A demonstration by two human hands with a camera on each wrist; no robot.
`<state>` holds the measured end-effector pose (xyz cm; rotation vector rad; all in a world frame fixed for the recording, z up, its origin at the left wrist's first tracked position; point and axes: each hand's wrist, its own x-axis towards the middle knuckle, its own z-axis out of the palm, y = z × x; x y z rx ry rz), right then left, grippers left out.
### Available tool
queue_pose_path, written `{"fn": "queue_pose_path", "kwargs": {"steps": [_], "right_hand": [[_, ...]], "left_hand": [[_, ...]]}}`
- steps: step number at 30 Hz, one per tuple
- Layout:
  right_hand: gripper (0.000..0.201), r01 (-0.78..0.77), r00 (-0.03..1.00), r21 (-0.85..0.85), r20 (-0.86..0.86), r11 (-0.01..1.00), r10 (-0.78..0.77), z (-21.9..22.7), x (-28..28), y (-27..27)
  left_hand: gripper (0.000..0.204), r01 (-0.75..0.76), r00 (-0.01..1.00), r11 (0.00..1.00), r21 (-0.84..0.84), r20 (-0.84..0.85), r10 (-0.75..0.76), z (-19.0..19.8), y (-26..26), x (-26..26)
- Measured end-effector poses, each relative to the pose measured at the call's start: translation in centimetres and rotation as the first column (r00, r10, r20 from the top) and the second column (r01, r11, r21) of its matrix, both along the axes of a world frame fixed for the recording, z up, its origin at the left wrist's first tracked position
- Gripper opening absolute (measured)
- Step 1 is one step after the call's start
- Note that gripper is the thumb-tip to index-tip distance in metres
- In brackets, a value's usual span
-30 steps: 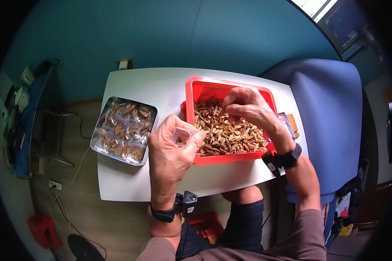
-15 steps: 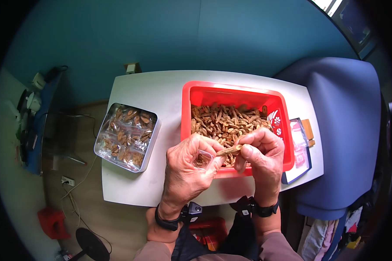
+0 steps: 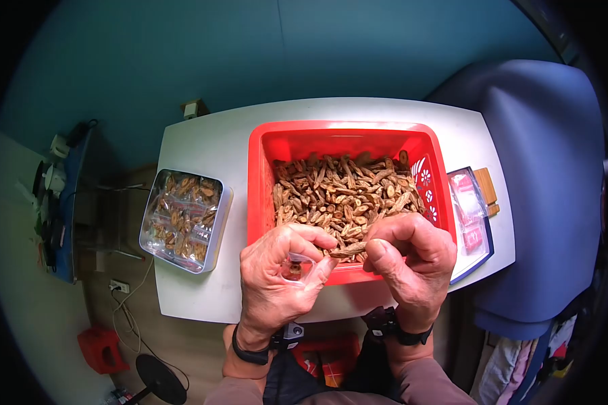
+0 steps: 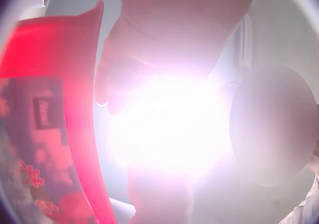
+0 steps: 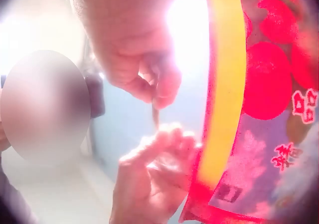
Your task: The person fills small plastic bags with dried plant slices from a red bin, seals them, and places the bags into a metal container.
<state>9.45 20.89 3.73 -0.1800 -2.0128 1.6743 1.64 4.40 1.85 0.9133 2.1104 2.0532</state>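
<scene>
In the head view my left hand holds a small clear plastic bag with its mouth spread between thumb and fingers; some brown bits show inside. My right hand pinches a long slice of dried root, whose far end is right at the left fingertips. Both hands are over the near rim of a red plastic basket heaped with dried root slices. From the right wrist, the root slice points down toward the left hand. Glare hides most of the left wrist view.
A metal tin of filled clear bags stands left on the white table. Right of the basket lie a blue-edged tray with pink-marked bags and a wooden block. A blue padded sheet borders the table's right side.
My right hand has come out of the basket toward me with a root slice and met the left hand. The left hand keeps its hold on the bag.
</scene>
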Motion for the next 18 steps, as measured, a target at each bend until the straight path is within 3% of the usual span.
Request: {"fn": "queue_pose_path", "kwargs": {"steps": [9,13,16,18], "right_hand": [[0.011,-0.035,0.999,0.266,0.031,0.963,0.028,-0.4,-0.6,0.0],[0.017,0.054,0.997,0.146,0.042,0.988,-0.061,0.2,-0.8,-1.0],[0.022,-0.097,0.995,0.382,0.033,0.919,0.092,0.2,-0.9,-0.2],[0.020,-0.085,0.996,0.390,0.023,0.917,0.083,0.1,-0.9,-0.4]], "left_hand": [[0.022,-0.011,0.997,0.999,-0.040,-0.079,0.008,-0.1,-0.2,-0.3],[0.022,-0.009,0.999,1.000,-0.026,-0.045,0.008,0.0,-0.5,-0.3],[0.022,0.003,1.000,1.000,-0.019,-0.030,-0.004,-0.1,-0.6,-0.4],[0.022,0.013,0.999,1.000,-0.015,-0.042,-0.014,-0.1,-0.6,-0.4]]}}
